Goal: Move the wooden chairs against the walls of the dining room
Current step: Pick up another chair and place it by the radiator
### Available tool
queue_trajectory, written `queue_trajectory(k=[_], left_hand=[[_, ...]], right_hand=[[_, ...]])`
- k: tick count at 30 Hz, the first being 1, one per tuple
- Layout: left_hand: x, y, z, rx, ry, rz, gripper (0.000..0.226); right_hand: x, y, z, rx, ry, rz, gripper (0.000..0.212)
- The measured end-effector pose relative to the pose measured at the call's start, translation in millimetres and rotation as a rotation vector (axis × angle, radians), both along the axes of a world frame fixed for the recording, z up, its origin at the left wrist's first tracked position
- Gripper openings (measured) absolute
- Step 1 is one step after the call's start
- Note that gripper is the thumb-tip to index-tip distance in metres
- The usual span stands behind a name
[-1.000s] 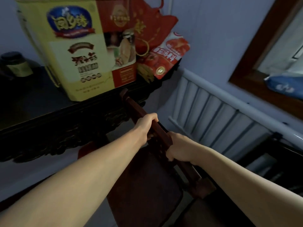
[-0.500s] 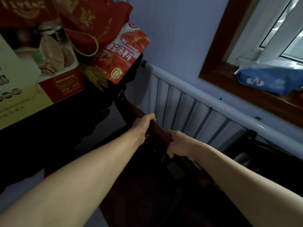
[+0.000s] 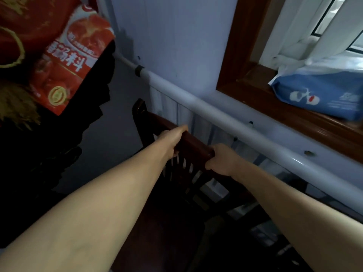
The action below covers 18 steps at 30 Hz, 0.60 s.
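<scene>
A dark reddish wooden chair (image 3: 194,143) stands in front of me, its curved top rail running from upper left to lower right, close to the white radiator (image 3: 206,130) on the wall under the window. My left hand (image 3: 172,140) grips the top rail near its left part. My right hand (image 3: 222,160) grips the same rail further right. The back slats show below my hands; the seat and legs lie in deep shadow.
A dark carved table (image 3: 94,95) at the left carries a red tomato-print packet (image 3: 70,61) and a red bag. A white pipe (image 3: 216,110) runs along the wall. The brown windowsill (image 3: 294,116) holds a blue tissue pack (image 3: 322,93).
The chair's back has moved closer to the radiator and wall. My view has swung right and nearer, so the yellow box has left the picture. Both hands keep their grip.
</scene>
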<state>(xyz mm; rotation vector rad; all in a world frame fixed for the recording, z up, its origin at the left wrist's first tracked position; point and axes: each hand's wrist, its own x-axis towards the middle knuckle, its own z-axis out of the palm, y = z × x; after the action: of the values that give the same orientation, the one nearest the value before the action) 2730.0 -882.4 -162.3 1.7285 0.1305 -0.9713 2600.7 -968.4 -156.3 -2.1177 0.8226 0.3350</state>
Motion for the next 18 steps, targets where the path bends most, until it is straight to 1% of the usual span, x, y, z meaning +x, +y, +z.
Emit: queue_trajectory(k=[3, 5, 8, 10, 15, 18], left_hand=[[3, -28, -6, 0.026, 0.036, -0.008, 0.052], [6, -45, -12, 0.044, 0.039, -0.006, 0.055], [7, -60, -19, 0.033, 0.028, 0.001, 0.05], [7, -68, -23, 0.039, 0.023, 0.012, 0.05], [9, -77, -30, 0.052, 0.003, 0.023, 0.052], [12, -74, -31, 0.073, -0.011, -0.004, 0.061]], right_hand=[[-8, -14, -12, -0.243, -0.042, -0.021, 0.029], [-12, -24, -22, -0.377, -0.026, -0.038, 0.03], [-12, -34, -34, -0.529, -0.008, -0.058, 0.037], [-11, -41, -40, -0.566, -0.004, -0.065, 0.041], [-10, -46, -48, -0.627, -0.043, -0.096, 0.041], [-11, -43, -49, -0.645, -0.041, -0.106, 0.043]])
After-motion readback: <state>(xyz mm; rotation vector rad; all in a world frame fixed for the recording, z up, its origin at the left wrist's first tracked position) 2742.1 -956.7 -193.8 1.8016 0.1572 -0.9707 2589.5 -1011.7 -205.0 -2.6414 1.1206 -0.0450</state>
